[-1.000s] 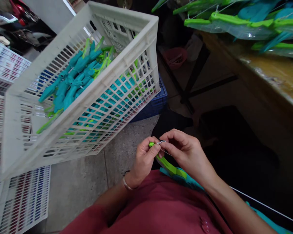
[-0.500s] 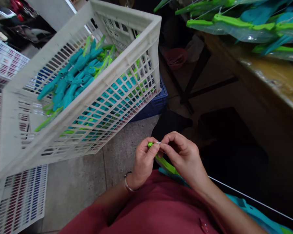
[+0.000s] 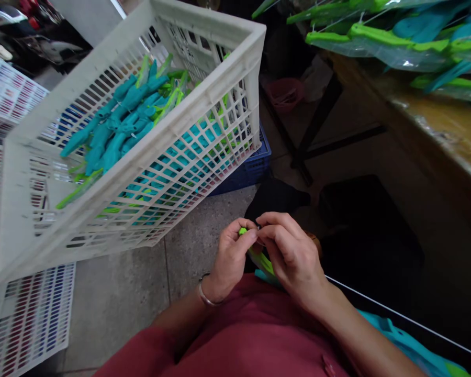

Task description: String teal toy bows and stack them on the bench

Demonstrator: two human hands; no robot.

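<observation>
Head view, green piece [image 3: 264, 261], in left hand [image 3: 231, 256] (pinched)

Slim bright-green piece [image 3: 261, 261], slanted, upper tip pinched in left grip [image 3: 232, 256], length partly hidden.

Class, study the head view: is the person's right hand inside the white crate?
No, the right hand is outside the white crate, close against the left hand, which pinches a green piece.
</observation>
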